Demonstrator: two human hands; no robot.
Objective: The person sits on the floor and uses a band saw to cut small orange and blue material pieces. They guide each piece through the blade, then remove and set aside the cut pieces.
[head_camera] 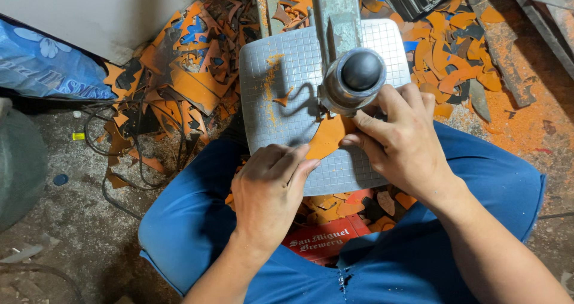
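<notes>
Small workshop, floor-level cutting station. Worker sitting at gridded metal work plate (281, 94) under upright machine column with round head (353, 76). Orange and black offcuts (185, 82) piling up far left and far right. Orange dust coating bare concrete floor (72, 220) at right. Cables (119, 178) trailing at left.

left hand (269, 187): palm down, fingers curled, fingertips pointing far-right
right hand (400, 139): palm down, thumb and forefinger pinched
forearms: both bare, reaching in from near edge
legs: spread, knees left and right
</notes>
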